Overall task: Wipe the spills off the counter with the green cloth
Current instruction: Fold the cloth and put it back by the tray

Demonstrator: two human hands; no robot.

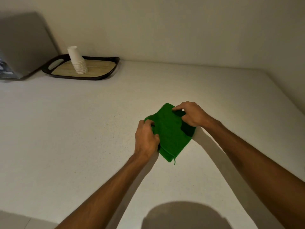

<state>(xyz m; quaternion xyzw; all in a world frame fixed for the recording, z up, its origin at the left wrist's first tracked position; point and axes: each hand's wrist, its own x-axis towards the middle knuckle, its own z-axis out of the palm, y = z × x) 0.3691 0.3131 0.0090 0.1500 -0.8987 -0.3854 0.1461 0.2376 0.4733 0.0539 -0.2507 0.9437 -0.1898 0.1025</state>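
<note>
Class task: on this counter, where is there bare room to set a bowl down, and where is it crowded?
Free: the wide stretch of counter between the tray and the left hand, and the strip behind the green cloth up to the wall. Crowded: the far left corner, where the tray with stacked cups sits beside a grey appliance.

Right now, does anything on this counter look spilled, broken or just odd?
Little stands out. No wet spill shows on the counter, only faint specks. The green cloth, gripped by the left hand and right hand, has a loose thread hanging from its near corner. The paper cups lean slightly on the tray.
</note>
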